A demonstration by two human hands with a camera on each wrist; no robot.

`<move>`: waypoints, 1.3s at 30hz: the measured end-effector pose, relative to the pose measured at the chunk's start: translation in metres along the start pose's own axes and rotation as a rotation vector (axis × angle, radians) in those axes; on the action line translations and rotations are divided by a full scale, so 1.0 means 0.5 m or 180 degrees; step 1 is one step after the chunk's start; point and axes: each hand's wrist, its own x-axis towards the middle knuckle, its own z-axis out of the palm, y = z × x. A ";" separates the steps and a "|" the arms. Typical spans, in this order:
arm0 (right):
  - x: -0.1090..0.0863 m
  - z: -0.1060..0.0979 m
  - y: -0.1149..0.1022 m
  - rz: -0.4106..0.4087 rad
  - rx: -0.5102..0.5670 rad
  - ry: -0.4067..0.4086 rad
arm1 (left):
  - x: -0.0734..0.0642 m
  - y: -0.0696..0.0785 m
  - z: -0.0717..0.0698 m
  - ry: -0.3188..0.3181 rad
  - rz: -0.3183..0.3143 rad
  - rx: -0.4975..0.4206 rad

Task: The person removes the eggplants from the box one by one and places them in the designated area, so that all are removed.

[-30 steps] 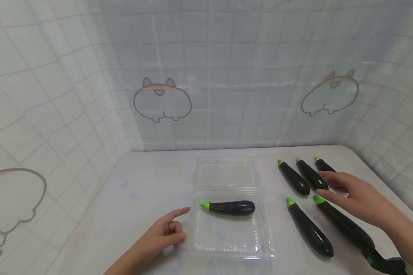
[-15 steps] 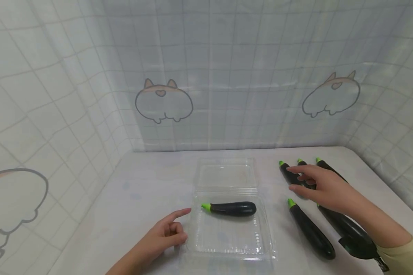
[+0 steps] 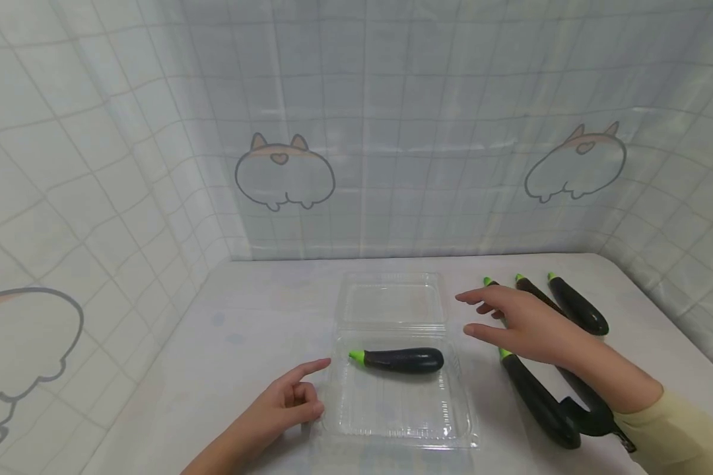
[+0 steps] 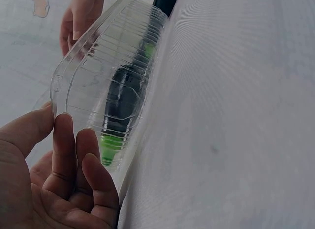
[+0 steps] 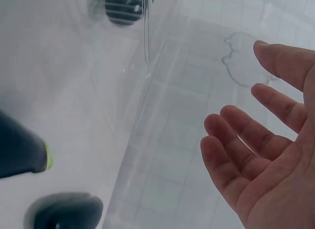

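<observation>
A clear plastic clamshell box lies open, its lid folded toward the back. One dark eggplant with a bright green stem lies crosswise in its base. My left hand is at the box's left side, index finger extended, other fingers bent. In the left wrist view, the thumb and fingertips are right at the box rim. My right hand hovers between the box and the eggplants on the right, thumb and fingers spread, holding nothing. It partly covers some eggplants, including the middle back one.
Several eggplants lie on the right of the white table, such as one at the far right and one nearer the front. A black wrist device overlaps the front ones. Sheets with a grid pattern enclose the table.
My right hand has moved left, from over the rear eggplants toward the box, uncovering the far right eggplant. My left hand and the boxed eggplant have stayed in place.
</observation>
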 end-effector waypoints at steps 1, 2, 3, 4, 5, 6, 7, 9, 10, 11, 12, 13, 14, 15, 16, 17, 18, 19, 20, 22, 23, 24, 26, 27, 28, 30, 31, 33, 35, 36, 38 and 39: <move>0.003 0.002 -0.003 -0.0002 0.0007 -0.0019 | 0.000 0.001 0.000 -0.0009 0.0015 -0.0002; 0.006 0.004 -0.007 0.0000 0.0000 -0.0036 | 0.000 0.002 -0.001 -0.0013 0.0025 -0.0001; 0.009 0.007 -0.010 -0.0002 -0.0012 -0.0058 | 0.000 0.003 -0.001 -0.0014 0.0026 -0.0001; 0.012 0.010 -0.014 -0.0014 -0.0009 -0.0081 | 0.000 0.004 -0.001 0.0000 0.0013 0.0012; 0.016 0.014 -0.017 -0.0021 -0.0001 -0.0115 | -0.001 0.005 -0.002 0.0022 -0.0017 0.0027; 0.019 0.018 -0.021 -0.0032 0.0029 -0.0154 | -0.002 0.005 -0.002 0.0034 -0.0046 0.0036; 0.021 0.023 -0.024 -0.0045 0.0058 -0.0187 | -0.003 0.005 -0.002 0.0047 -0.0073 0.0053; 0.027 0.033 -0.029 -0.0078 0.0095 -0.0241 | -0.004 0.004 -0.002 0.0053 -0.0119 0.0057; 0.030 0.037 -0.031 -0.0103 0.0114 -0.0260 | -0.004 0.003 -0.001 0.0057 -0.0135 0.0061; 0.033 0.041 -0.033 -0.0114 0.0133 -0.0278 | -0.005 0.002 -0.001 0.0052 -0.0137 0.0061; 0.035 0.045 -0.035 -0.0130 0.0144 -0.0286 | -0.005 0.001 -0.001 0.0054 -0.0140 0.0059; 0.038 0.049 -0.036 -0.0141 0.0147 -0.0292 | -0.004 -0.001 -0.001 0.0060 -0.0137 0.0057; 0.041 0.053 -0.038 -0.0153 0.0152 -0.0309 | -0.004 -0.001 0.000 0.0066 -0.0141 0.0051; 0.043 0.057 -0.040 -0.0162 0.0189 -0.0330 | -0.004 -0.002 0.000 0.0075 -0.0142 0.0055; 0.045 0.060 -0.043 -0.0165 0.0225 -0.0362 | -0.004 -0.002 0.000 0.0079 -0.0147 0.0055; 0.046 0.064 -0.045 -0.0163 0.0265 -0.0398 | -0.004 -0.002 0.000 0.0082 -0.0158 0.0052; 0.047 0.068 -0.047 -0.0189 0.0297 -0.0429 | -0.004 -0.002 0.000 0.0080 -0.0173 0.0041; 0.048 0.072 -0.049 -0.0191 0.0334 -0.0467 | -0.005 -0.002 0.000 0.0073 -0.0186 0.0032; 0.049 0.076 -0.050 -0.0195 0.0354 -0.0502 | -0.005 -0.001 0.000 0.0071 -0.0211 0.0022; 0.051 0.084 -0.053 -0.0204 0.0355 -0.0553 | -0.007 0.000 0.000 0.0063 -0.0218 0.0004; 0.053 0.088 -0.054 -0.0222 0.0338 -0.0566 | -0.007 0.000 0.000 0.0066 -0.0212 0.0000; 0.055 0.091 -0.055 -0.0245 0.0318 -0.0576 | -0.007 0.001 -0.001 0.0075 -0.0199 0.0010; 0.061 0.097 -0.057 -0.0298 0.0302 -0.0591 | -0.006 0.002 -0.001 0.0104 -0.0173 0.0051; 0.064 0.100 -0.058 -0.0328 0.0304 -0.0607 | -0.006 0.002 -0.001 0.0115 -0.0160 0.0073; 0.066 0.103 -0.059 -0.0359 0.0313 -0.0621 | -0.006 0.002 -0.001 0.0124 -0.0159 0.0083; 0.069 0.110 -0.061 -0.0430 0.0346 -0.0649 | -0.005 0.001 -0.002 0.0119 -0.0171 0.0078; 0.070 0.113 -0.061 -0.0455 0.0354 -0.0666 | -0.005 0.000 -0.002 0.0109 -0.0181 0.0062; 0.071 0.121 -0.061 -0.0446 0.0322 -0.0712 | -0.004 -0.002 -0.002 0.0085 -0.0195 0.0020; 0.072 0.126 -0.061 -0.0454 0.0266 -0.0730 | -0.004 -0.003 -0.001 0.0067 -0.0187 -0.0004; 0.074 0.128 -0.061 -0.0457 0.0224 -0.0736 | -0.003 -0.003 -0.001 0.0070 -0.0181 0.0005; 0.078 0.131 -0.060 -0.0472 0.0153 -0.0723 | -0.002 -0.001 -0.001 0.0081 -0.0148 0.0037; 0.080 0.133 -0.060 -0.0488 0.0122 -0.0710 | -0.002 -0.001 -0.001 0.0090 -0.0135 0.0056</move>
